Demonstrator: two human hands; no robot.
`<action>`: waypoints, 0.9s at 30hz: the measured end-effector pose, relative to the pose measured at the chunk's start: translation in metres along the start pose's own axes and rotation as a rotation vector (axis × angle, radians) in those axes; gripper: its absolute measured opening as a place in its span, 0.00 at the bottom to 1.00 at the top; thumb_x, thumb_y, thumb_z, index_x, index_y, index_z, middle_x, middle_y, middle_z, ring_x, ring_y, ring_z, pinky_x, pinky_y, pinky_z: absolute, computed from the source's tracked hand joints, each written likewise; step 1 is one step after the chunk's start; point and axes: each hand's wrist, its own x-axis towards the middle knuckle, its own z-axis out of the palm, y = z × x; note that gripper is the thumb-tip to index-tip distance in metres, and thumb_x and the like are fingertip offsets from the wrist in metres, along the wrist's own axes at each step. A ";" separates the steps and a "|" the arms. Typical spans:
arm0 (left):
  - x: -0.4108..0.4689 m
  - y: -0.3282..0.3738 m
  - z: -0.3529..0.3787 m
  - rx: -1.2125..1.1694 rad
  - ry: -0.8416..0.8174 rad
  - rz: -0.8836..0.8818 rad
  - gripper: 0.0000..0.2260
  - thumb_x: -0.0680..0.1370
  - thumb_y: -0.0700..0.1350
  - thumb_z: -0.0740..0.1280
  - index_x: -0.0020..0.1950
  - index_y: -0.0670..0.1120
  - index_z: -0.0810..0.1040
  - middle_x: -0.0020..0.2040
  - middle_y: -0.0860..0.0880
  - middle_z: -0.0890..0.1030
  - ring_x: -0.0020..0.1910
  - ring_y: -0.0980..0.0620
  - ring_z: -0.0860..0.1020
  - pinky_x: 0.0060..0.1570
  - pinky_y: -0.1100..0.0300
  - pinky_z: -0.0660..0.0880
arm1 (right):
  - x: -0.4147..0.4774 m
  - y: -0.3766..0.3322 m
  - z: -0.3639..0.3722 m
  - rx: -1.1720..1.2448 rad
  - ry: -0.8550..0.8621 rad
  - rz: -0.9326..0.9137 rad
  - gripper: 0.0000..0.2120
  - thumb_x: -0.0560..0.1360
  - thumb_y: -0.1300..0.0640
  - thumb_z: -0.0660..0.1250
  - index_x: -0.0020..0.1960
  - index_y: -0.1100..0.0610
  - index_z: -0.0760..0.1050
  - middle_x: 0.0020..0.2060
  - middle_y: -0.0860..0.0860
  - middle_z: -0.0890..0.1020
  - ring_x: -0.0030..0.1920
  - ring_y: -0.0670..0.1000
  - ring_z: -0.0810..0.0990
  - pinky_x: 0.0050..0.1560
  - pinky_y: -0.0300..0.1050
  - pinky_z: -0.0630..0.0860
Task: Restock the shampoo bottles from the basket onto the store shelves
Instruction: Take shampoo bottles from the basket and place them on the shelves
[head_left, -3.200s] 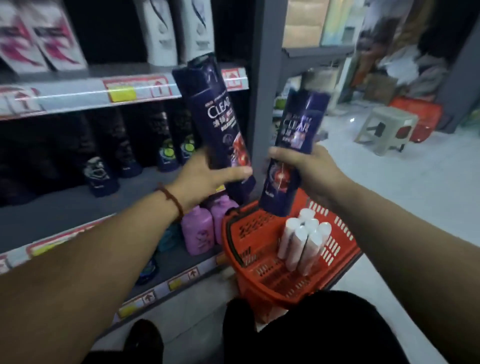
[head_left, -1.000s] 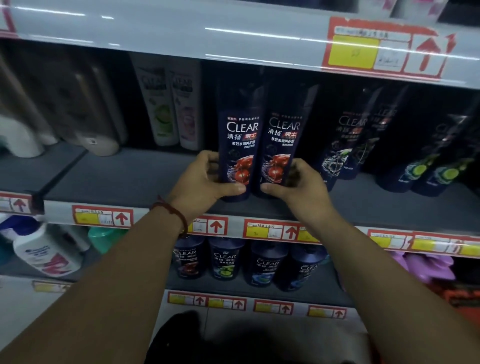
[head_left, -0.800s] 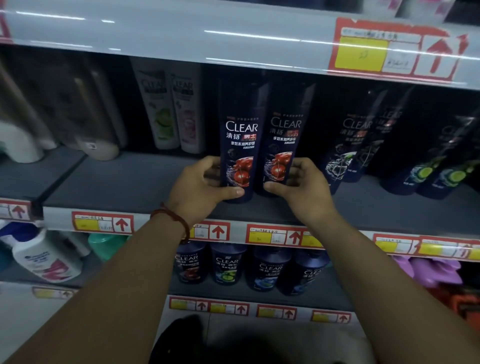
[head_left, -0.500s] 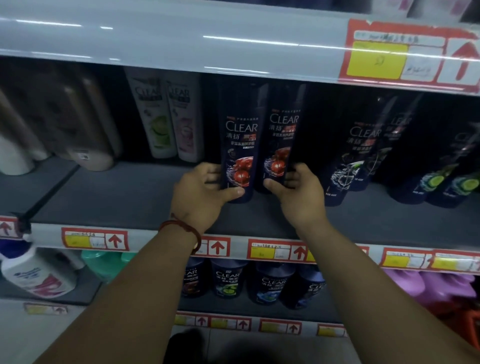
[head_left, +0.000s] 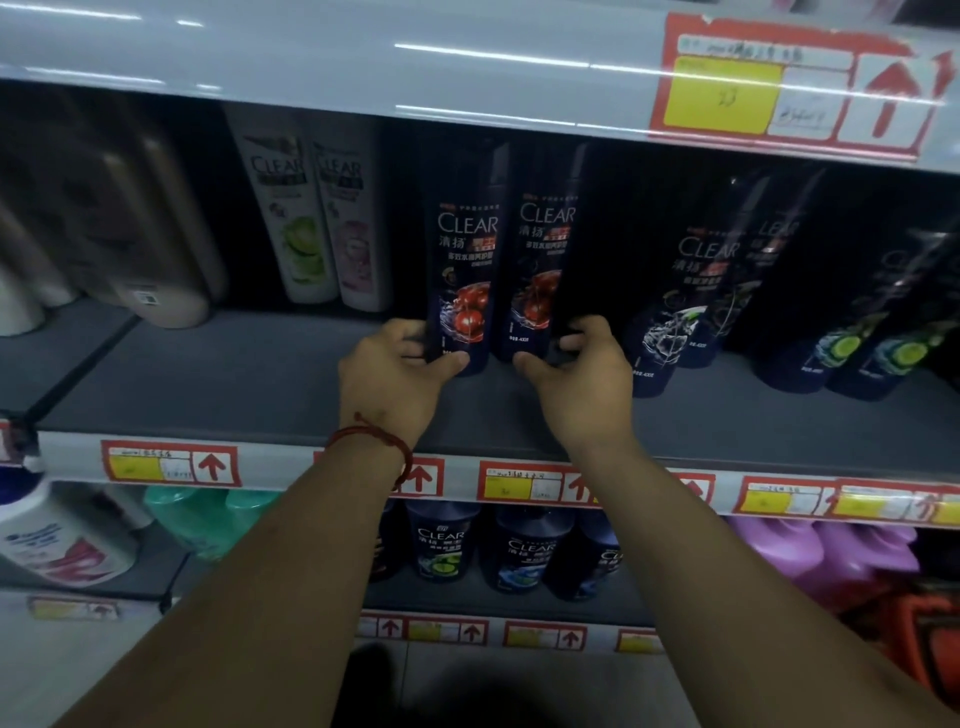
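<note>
Left hand (head_left: 395, 374) curls thumb and fingers round the base of the left shampoo bottle (head_left: 460, 260), right hand (head_left: 576, 376) clasps the right shampoo bottle (head_left: 537, 249) likewise, both upright, side by side on the middle shelf (head_left: 249, 374), seemingly gripped low to square labels forward.

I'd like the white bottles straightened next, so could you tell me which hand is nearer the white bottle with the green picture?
Left. The left hand grips one dark bottle just right of the white bottle; the right hand holds the second dark bottle, farther right.
</note>
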 end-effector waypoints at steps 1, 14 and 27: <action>0.000 -0.001 0.001 -0.004 0.002 0.003 0.21 0.70 0.50 0.78 0.60 0.48 0.80 0.49 0.52 0.80 0.44 0.59 0.78 0.40 0.76 0.69 | 0.001 -0.001 -0.002 0.020 -0.004 0.023 0.27 0.72 0.53 0.78 0.65 0.58 0.71 0.57 0.52 0.77 0.57 0.53 0.78 0.53 0.43 0.75; 0.006 -0.003 0.004 -0.030 0.013 -0.015 0.17 0.68 0.52 0.79 0.54 0.53 0.80 0.44 0.58 0.80 0.42 0.66 0.77 0.41 0.73 0.71 | 0.015 -0.002 0.007 -0.009 -0.018 0.115 0.21 0.70 0.52 0.79 0.58 0.56 0.75 0.52 0.49 0.83 0.50 0.53 0.83 0.50 0.49 0.80; 0.006 -0.003 0.006 -0.049 0.010 -0.006 0.16 0.70 0.51 0.78 0.55 0.52 0.81 0.46 0.56 0.81 0.43 0.66 0.78 0.43 0.71 0.73 | 0.021 -0.003 0.010 -0.075 0.004 0.171 0.19 0.73 0.52 0.77 0.59 0.60 0.77 0.54 0.53 0.83 0.48 0.59 0.85 0.52 0.53 0.81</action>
